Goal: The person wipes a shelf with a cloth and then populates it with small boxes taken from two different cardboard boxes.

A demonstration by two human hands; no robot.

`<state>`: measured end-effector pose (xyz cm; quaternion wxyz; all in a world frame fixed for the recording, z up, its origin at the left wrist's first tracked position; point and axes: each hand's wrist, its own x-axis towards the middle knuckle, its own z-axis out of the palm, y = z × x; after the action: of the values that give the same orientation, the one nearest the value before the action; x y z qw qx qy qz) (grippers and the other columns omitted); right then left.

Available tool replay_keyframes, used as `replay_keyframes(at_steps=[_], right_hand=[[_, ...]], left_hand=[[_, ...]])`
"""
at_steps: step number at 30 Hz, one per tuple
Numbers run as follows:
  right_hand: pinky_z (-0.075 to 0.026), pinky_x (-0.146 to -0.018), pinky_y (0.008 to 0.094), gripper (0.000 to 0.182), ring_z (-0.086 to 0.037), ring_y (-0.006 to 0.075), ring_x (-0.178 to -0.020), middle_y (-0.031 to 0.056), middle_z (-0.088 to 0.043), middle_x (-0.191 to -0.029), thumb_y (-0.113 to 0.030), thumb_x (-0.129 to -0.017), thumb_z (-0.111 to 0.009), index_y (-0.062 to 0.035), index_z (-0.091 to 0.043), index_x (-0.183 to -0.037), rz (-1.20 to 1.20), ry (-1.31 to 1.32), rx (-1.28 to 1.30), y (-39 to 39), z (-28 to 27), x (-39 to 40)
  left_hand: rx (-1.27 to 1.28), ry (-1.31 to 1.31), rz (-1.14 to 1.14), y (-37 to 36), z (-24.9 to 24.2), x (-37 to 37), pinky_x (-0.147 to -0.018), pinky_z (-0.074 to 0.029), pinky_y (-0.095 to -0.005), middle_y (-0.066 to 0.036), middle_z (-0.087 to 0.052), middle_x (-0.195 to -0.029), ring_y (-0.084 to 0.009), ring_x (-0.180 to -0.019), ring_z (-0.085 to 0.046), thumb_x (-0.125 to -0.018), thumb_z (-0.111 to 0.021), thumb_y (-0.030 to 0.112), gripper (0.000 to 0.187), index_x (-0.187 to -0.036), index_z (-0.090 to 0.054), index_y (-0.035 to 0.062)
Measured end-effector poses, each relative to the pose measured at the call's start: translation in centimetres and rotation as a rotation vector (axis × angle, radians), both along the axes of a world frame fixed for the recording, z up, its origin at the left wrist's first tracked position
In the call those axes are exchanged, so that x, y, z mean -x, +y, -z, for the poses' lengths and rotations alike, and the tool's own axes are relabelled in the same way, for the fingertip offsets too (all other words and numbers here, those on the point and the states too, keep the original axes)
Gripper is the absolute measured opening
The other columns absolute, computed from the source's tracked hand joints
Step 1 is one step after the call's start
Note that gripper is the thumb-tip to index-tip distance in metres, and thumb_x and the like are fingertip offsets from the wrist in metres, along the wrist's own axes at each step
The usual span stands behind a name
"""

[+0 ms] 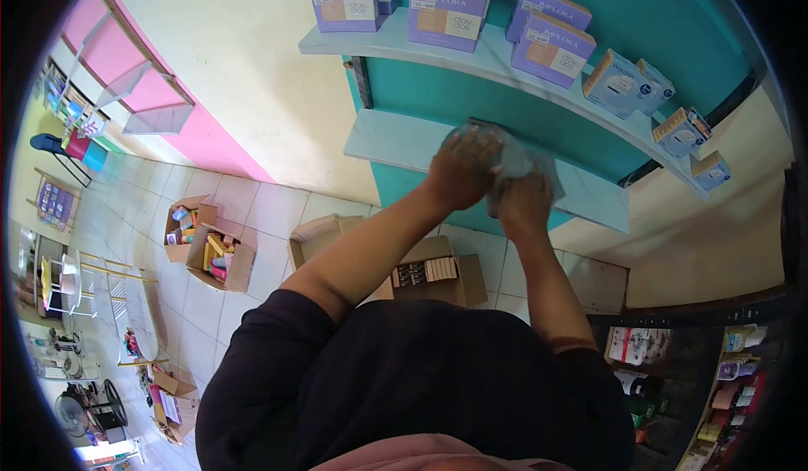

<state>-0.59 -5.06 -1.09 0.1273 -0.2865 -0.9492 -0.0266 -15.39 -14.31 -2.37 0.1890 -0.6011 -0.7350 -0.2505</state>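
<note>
Both arms reach forward to the lower marble-patterned shelf [387,137]. There, my left hand [465,166] is closed on the left side of a crumpled, greyish, see-through plastic bag [515,161]. On the bag's near right side, my right hand [523,203] grips it with bent fingers. The bag overlaps the middle of the shelf in this view, and its contents are hidden by the hands and the blurry plastic.
Above, a curved shelf [387,43] carries purple boxes [448,16] and light-blue boxes [614,82]. An open carton [471,279] of small packs stands on the floor below. More filled cartons [220,256] lie left; a dark product rack [656,387] stands right.
</note>
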Motion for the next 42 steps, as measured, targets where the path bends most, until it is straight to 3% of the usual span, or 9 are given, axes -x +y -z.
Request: replay_keyframes(at_steps=[5,15,18,22,23,27,30,32,42], right_hand=[[-0.033,-0.108,0.0615,0.036,-0.047,0.0412,-0.134,0.0261,-0.062,-0.126,-0.030,-0.092,-0.059,0.0011,-0.070,-0.108,-0.160,0.296,-0.074,-3.6,0.8,7.0],[-0.038,-0.106,0.0560,0.037,-0.050,0.0388,-0.132,0.0197,-0.063,-0.130,-0.029,-0.095,-0.055,-0.0055,-0.069,-0.120,-0.436,0.233,-0.084,-8.6,0.8,16.4],[-0.034,-0.110,0.0585,0.036,-0.043,0.0398,-0.138,0.0182,-0.060,-0.134,-0.028,-0.098,-0.051,-0.0040,-0.067,-0.120,-0.503,0.192,0.004,-9.6,-0.6,16.1],[-0.037,-0.110,0.0540,0.034,-0.045,0.0351,-0.138,0.0168,-0.058,-0.137,-0.020,-0.090,-0.060,-0.0048,-0.066,-0.121,-0.597,0.303,0.086,-9.5,0.8,14.2],[-0.041,-0.107,0.0493,0.033,-0.050,0.0286,-0.136,0.0120,-0.060,-0.137,-0.015,-0.089,-0.061,-0.0093,-0.067,-0.121,-0.588,0.436,-0.009,-9.5,1.7,14.0],[-0.045,-0.102,0.0446,0.031,-0.059,0.0235,-0.126,0.0057,-0.067,-0.128,-0.011,-0.087,-0.062,-0.0136,-0.069,-0.117,-0.570,0.465,-0.004,-8.6,1.6,11.6],[-0.045,-0.100,0.0428,0.030,-0.065,0.0201,-0.119,0.0034,-0.069,-0.126,-0.011,-0.090,-0.055,-0.0143,-0.071,-0.115,-0.527,0.434,0.034,-7.3,1.1,9.7],[-0.050,-0.094,0.0395,0.025,-0.069,0.0188,-0.109,0.0009,-0.074,-0.111,-0.011,-0.084,-0.067,-0.0160,-0.074,-0.107,-0.514,0.527,0.003,-6.1,1.3,8.0],[-0.055,-0.093,0.0392,0.026,-0.070,0.0200,-0.107,0.0037,-0.074,-0.112,-0.009,-0.081,-0.069,-0.0149,-0.075,-0.105,-0.376,0.544,-0.123,1.9,1.1,-3.7]], left_hand=[[0.201,-0.065,-0.164,-4.9,-1.9,4.8,-0.117,-0.030,-0.0482,-0.011,-0.041,-0.156,-0.0331,-0.144,-0.037,-0.100,-0.050,0.033,0.055,-0.150,-0.042,0.0135],[0.310,-0.111,-0.422,-12.0,-2.6,11.0,-0.119,-0.028,-0.0499,-0.012,-0.042,-0.155,-0.0314,-0.145,-0.036,-0.101,-0.042,0.028,0.052,-0.149,-0.042,0.0087],[0.251,-0.166,-0.440,-13.3,-2.2,10.9,-0.119,-0.029,-0.0496,-0.015,-0.044,-0.153,-0.0342,-0.145,-0.036,-0.102,-0.041,0.026,0.050,-0.147,-0.044,0.0041],[0.145,-0.068,-0.392,-15.0,-0.2,9.4,-0.119,-0.028,-0.0501,-0.018,-0.046,-0.151,-0.0412,-0.140,-0.040,-0.099,-0.048,0.022,0.048,-0.143,-0.048,0.0013],[0.128,-0.047,-0.362,-15.5,0.0,9.0,-0.116,-0.034,-0.0482,-0.018,-0.049,-0.148,-0.0408,-0.138,-0.043,-0.094,-0.058,0.014,0.048,-0.139,-0.051,0.0002],[-0.029,-0.060,-0.287,-15.7,0.9,8.5,-0.109,-0.045,-0.0444,-0.018,-0.061,-0.135,-0.0382,-0.130,-0.053,-0.083,-0.069,0.007,0.047,-0.129,-0.061,0.0035],[-0.042,-0.025,-0.229,-14.4,0.6,8.6,-0.107,-0.047,-0.0439,-0.016,-0.064,-0.130,-0.0352,-0.125,-0.058,-0.082,-0.071,0.011,0.041,-0.122,-0.065,0.0047],[-0.044,0.017,-0.164,-13.0,0.6,7.7,-0.104,-0.049,-0.0431,-0.016,-0.065,-0.129,-0.0339,-0.123,-0.060,-0.082,-0.072,0.012,0.038,-0.119,-0.066,0.0046],[-0.062,0.098,0.136,-3.2,0.7,-0.5,-0.096,-0.055,-0.0412,-0.016,-0.071,-0.115,-0.0315,-0.110,-0.068,-0.084,-0.067,0.009,0.029,-0.113,-0.068,0.0051]])
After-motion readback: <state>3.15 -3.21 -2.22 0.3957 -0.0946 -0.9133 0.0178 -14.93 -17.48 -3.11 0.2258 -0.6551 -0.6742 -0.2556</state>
